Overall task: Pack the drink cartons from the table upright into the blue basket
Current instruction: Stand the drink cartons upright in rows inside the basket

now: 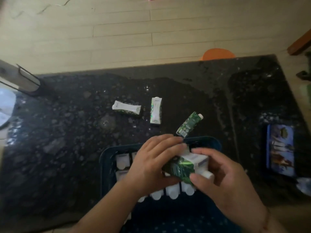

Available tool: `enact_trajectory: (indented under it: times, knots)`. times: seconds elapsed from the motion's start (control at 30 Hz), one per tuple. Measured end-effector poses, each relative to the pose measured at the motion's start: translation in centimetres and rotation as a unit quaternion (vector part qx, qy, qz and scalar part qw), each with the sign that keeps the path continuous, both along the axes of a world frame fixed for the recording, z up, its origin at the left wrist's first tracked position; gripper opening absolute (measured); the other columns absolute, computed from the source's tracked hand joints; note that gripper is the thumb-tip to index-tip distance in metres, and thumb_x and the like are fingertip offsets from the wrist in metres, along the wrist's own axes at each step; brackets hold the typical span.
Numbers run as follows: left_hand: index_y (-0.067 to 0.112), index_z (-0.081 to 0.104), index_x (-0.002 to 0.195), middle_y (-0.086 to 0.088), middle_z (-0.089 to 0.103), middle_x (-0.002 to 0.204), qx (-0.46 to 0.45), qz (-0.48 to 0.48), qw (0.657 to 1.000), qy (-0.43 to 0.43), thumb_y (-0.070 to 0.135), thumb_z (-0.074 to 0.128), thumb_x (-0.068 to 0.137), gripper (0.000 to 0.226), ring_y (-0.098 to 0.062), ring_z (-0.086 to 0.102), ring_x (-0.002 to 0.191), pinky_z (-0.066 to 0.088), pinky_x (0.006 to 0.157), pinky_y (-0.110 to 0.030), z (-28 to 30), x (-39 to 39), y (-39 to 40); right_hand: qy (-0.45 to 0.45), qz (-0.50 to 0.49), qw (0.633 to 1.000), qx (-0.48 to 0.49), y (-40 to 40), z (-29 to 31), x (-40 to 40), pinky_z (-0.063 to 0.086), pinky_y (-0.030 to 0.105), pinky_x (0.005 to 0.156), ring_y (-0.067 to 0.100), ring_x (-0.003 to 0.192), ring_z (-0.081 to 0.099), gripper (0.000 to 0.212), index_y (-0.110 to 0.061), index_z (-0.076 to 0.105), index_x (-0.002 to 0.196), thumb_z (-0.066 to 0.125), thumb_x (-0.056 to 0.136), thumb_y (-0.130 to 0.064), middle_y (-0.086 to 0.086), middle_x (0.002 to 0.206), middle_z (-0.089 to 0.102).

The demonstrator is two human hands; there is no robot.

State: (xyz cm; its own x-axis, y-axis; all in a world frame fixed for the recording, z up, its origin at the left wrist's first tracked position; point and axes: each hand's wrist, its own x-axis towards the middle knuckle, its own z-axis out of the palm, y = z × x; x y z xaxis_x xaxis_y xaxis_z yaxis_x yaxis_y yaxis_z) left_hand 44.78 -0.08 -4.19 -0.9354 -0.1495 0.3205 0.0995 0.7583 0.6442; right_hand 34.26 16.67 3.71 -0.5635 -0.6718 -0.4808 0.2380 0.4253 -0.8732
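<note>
Both hands hold one green-and-white drink carton [185, 165] over the blue basket [107, 155] at the table's near edge. My left hand [151, 163] wraps its left end; my right hand [223, 179] pinches its capped right end. The carton lies tilted on its side above the packed ones. Several cartons [122, 161] stand upright in the basket, white caps up. Three more cartons lie on the dark table: one [127, 107] flat at centre left, one [156, 112] beside it, and a green one [189, 124] just beyond the basket's far rim.
The table is dark speckled stone [67, 132]. A blue printed packet [280, 148] lies at the right edge. A metal-framed stand [25, 79] and a white round object [5, 108] sit at the far left. An orange stool [218, 53] shows behind the table.
</note>
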Motion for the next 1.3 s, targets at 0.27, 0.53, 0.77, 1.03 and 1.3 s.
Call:
enact_trajectory:
  times: [0.27,0.53,0.77,1.03,1.3]
  knots:
    - [0.027,0.032,0.149,0.005,0.024,0.159,-0.111,-0.011,0.971,-0.213,0.067,0.050,0.088,0.075,-0.021,0.016,0.148,0.020,0.115,-0.055,-3.5,13.3,-0.1,0.016,0.091,0.966,0.240,1.0,-3.2,9.7,0.054,0.019,0.071,-0.004,0.075,0.067,0.046,-0.035,0.065,0.097,0.078,0.056,-0.048,-0.015,0.084,0.074]
    - [0.034,0.046,0.134,-0.005,0.029,0.155,-0.234,-0.067,0.902,-0.357,0.036,0.059,0.087,0.048,-0.036,0.015,0.145,0.006,0.110,-0.070,-5.3,14.4,0.8,0.057,0.162,0.929,0.329,-0.9,-4.2,14.5,0.055,0.026,0.075,0.000,0.077,0.063,0.050,-0.034,0.062,0.089,0.067,0.048,-0.062,-0.013,0.084,0.068]
    - [0.026,0.035,0.144,-0.008,0.009,0.159,-0.290,-0.073,0.882,-0.363,0.030,0.058,0.091,0.058,-0.039,0.008,0.142,0.000,0.112,-0.064,-5.2,13.7,0.9,0.026,0.097,0.936,0.337,-2.2,-7.1,16.6,0.054,0.024,0.072,0.005,0.077,0.063,0.041,-0.030,0.057,0.090,0.078,0.059,-0.047,-0.010,0.087,0.066]
    - [0.021,0.044,0.139,0.001,0.007,0.160,-0.199,-0.056,0.900,-0.383,0.020,0.064,0.085,0.058,-0.028,0.028,0.137,0.012,0.117,-0.054,-5.1,13.6,0.3,-0.138,-0.104,0.945,0.279,-5.2,-13.3,19.0,0.054,0.029,0.065,0.018,0.078,0.067,0.014,-0.012,0.069,0.090,0.067,0.076,-0.013,0.007,0.087,0.073]
    - [0.031,0.037,0.140,0.001,0.003,0.158,-0.165,-0.060,0.893,-0.414,0.035,0.060,0.085,0.059,-0.031,0.018,0.140,0.004,0.114,-0.062,-4.2,13.3,0.8,-0.112,0.008,0.945,0.307,-4.5,-14.0,17.7,0.054,0.023,0.071,0.013,0.086,0.066,0.023,-0.018,0.070,0.106,0.060,0.085,-0.023,-0.001,0.095,0.073]
